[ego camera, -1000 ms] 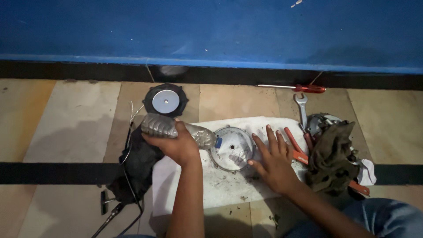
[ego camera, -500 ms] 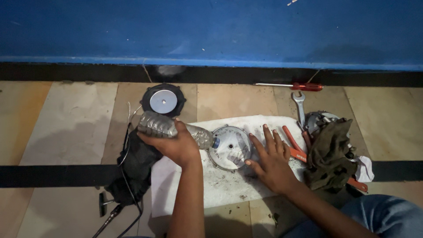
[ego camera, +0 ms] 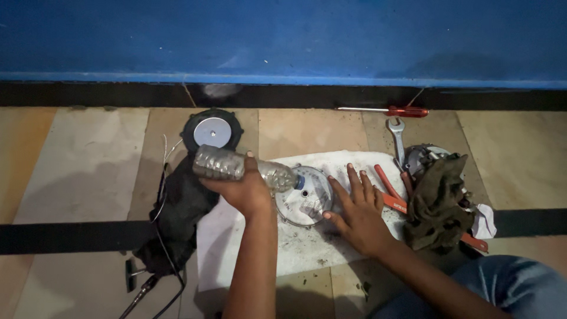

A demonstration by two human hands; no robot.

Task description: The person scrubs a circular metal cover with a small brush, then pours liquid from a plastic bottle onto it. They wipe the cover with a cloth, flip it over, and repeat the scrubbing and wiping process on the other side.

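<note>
We kneel over a dirty white cloth (ego camera: pixel 283 248) spread on the tiled floor, where a round grey metal cover (ego camera: pixel 304 195) lies under our right hand (ego camera: pixel 357 215), its fingers spread flat beside the disc. Our left hand (ego camera: pixel 245 189) wraps tight round a ribbed clear plastic bottle (ego camera: pixel 242 168), tipped mouth-first over the cover. Tilted too steeply, it could, we judge, flood past the smooth metal and soak the cloth and the red-handled pliers (ego camera: pixel 393 198) just right.

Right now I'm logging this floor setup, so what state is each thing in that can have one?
Clear plastic bottle: tipped on its side, neck over the disc, gripped by the left hand.
Round grey metal disc: lying flat on the white cloth, right hand spread against its edge.
Red-handled pliers: lying on the cloth.
Steel spanner: flat on the floor.
Red-handled screwdriver: lying by the wall.
</note>
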